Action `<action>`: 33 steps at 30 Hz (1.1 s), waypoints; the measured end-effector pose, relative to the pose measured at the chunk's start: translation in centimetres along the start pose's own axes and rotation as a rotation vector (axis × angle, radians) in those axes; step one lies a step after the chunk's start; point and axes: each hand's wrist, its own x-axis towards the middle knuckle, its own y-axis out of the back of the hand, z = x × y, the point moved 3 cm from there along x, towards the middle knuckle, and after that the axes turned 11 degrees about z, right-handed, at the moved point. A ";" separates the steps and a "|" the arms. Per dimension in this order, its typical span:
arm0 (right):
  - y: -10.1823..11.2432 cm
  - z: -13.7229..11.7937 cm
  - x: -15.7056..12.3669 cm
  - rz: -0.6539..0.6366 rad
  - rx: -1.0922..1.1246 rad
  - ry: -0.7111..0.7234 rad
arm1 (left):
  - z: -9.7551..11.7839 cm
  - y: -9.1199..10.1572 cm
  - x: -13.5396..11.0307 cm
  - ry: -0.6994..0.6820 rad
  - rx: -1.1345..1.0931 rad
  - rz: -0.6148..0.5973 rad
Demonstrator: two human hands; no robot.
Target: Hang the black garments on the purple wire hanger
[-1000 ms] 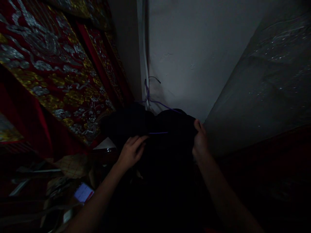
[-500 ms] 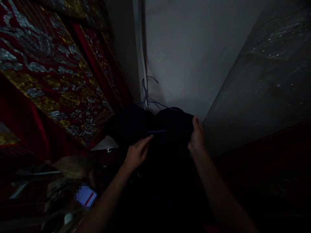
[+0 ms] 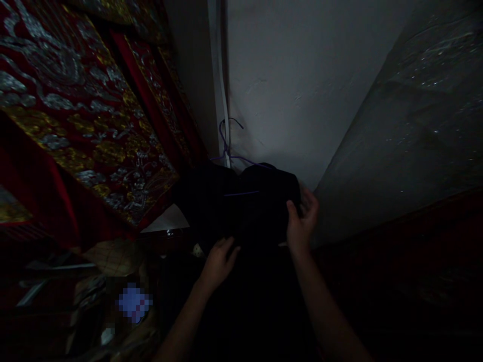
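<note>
A black garment (image 3: 260,216) hangs on a thin purple wire hanger (image 3: 247,161), whose hook shows in front of a pale upright strip. A purple line of the hanger crosses the dark cloth below the neckline. My left hand (image 3: 221,259) is at the lower front of the garment, fingers bent against the cloth. My right hand (image 3: 302,221) is at the garment's right side, thumb in front and fingers behind the edge, with the cloth between them. Deep shadow hides the folds and much of the fingertips' contact.
A red cloth (image 3: 101,115) with gold and silver embroidery hangs at the left. Behind the garment is a pale wall (image 3: 302,75), with a shiny plastic-like sheet (image 3: 415,120) at its right. Lower left are dim clutter and a blurred-out lit screen (image 3: 134,302).
My left hand has moved down the front of the garment. My right hand has slid down from the shoulder, its fingers wider apart. The garment's upper part has shifted slightly up and left.
</note>
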 end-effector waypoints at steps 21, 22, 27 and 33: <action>1.4 -0.9 -14.2 -0.846 -0.174 -0.253 | 2.4 -1.8 -5.5 0.133 -0.360 0.532; 1.5 -0.9 -13.9 -0.868 -0.160 -0.260 | 2.5 -1.9 -5.6 0.158 -0.375 0.540; 1.8 -0.4 -13.1 -0.911 -0.157 -0.291 | 2.2 -3.3 -5.8 0.343 -0.425 0.568; 2.1 0.3 -13.1 -0.732 -0.203 -0.277 | 2.6 -2.7 -5.2 0.279 -0.367 0.487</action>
